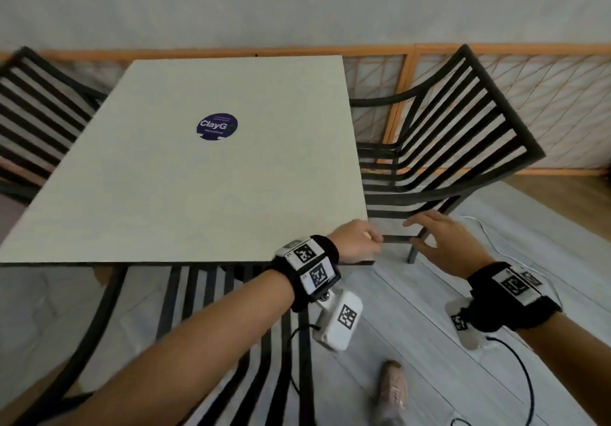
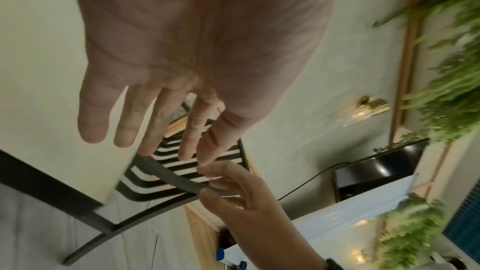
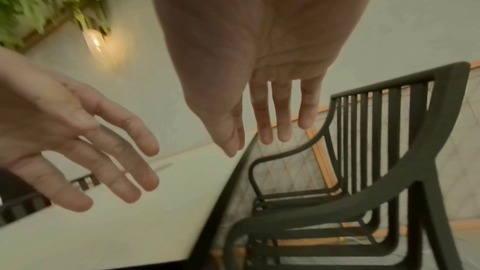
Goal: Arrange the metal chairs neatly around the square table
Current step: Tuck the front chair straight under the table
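A square cream table (image 1: 198, 194) with a round purple sticker stands in front of me. A black slatted metal chair (image 1: 456, 134) sits at its right side, turned at an angle. Both my hands are at that chair's near armrest (image 1: 396, 237), by the table's near right corner. My left hand (image 1: 373, 238) has straight fingers (image 2: 187, 141) just over the armrest (image 2: 166, 174). My right hand (image 1: 416, 233) hovers above the bar's outer end, and its fingers (image 3: 283, 126) are extended and hold nothing. A second chair (image 1: 36, 118) stands at the table's left, a third (image 1: 185, 296) at the near side under the edge.
A wooden lattice fence (image 1: 562, 94) runs behind the table and the right chair. My shoe (image 1: 391, 389) is on the pale plank floor, with a black cable (image 1: 525, 369) and a white cable (image 1: 479, 223) trailing nearby. Green plants (image 2: 441, 89) hang overhead.
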`<state>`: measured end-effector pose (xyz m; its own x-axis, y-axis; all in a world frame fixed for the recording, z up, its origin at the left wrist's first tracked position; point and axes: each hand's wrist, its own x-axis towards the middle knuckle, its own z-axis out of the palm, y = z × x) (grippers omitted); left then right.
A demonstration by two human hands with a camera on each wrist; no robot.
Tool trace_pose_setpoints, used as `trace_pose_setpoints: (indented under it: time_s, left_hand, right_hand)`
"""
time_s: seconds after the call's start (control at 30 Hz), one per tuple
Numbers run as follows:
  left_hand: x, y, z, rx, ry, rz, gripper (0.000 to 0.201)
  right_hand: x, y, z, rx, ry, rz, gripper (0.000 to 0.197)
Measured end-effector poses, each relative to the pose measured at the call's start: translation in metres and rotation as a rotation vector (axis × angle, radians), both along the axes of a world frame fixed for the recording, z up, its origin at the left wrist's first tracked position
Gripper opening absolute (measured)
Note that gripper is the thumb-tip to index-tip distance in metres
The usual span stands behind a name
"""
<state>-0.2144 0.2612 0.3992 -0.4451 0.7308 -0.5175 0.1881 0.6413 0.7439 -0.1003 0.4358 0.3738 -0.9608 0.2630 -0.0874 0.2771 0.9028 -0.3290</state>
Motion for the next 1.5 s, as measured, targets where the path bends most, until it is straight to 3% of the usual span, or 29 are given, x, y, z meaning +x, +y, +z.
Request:
trace_pose_setpoints:
  time_s: [0.17,0.3,0.47,0.6,0.7,0.9,1.03,1.23,1.5]
  left_hand:
    - [0.017,-0.161,0.059,-0.042,0.068,-0.168,0.033]
    - [0.033,-0.278,0.079,-0.199,0.009,-0.293,0.038]
    - [0.048,-0.381,0.058,-0.382,-0.085,-0.299,0.048]
    - [0.061,-0.437,0.031,-0.576,-0.044,-0.273,0.078]
    - [0.075,-0.463,0.018,-0.635,0.023,-0.283,0.084]
    - [0.098,-0.487,-0.012,-0.567,0.238,-0.095,0.041]
    - [0.103,-0.494,-0.019,-0.551,0.241,-0.060,0.029]
    - [0.116,-0.503,-0.023,-0.627,0.292,-0.037,0.031]
    - [0.120,-0.486,-0.027,-0.592,0.366,0.075,0.015]
  right_hand:
    - [0.044,-0.135,0.035,-0.134,0.078,0.034,0.023]
    - [0.064,-0.232,0.041,-0.161,-0.032,0.126,0.022]
    - [0.081,-0.330,0.036,-0.230,-0.261,0.274,0.022]
    - [0.088,-0.375,0.013,-0.181,-0.395,0.301,0.049]
    - [0.094,-0.389,-0.009,-0.046,-0.500,0.301,0.064]
    - [0.108,-0.402,-0.028,0.106,-0.347,0.160,0.025]
    - [0.115,-0.413,-0.029,0.131,-0.317,0.165,0.022]
    - [0.139,-0.431,-0.031,0.123,-0.295,0.169,0.023]
    - [0.132,-0.411,-0.024,0.090,-0.309,0.181,0.020]
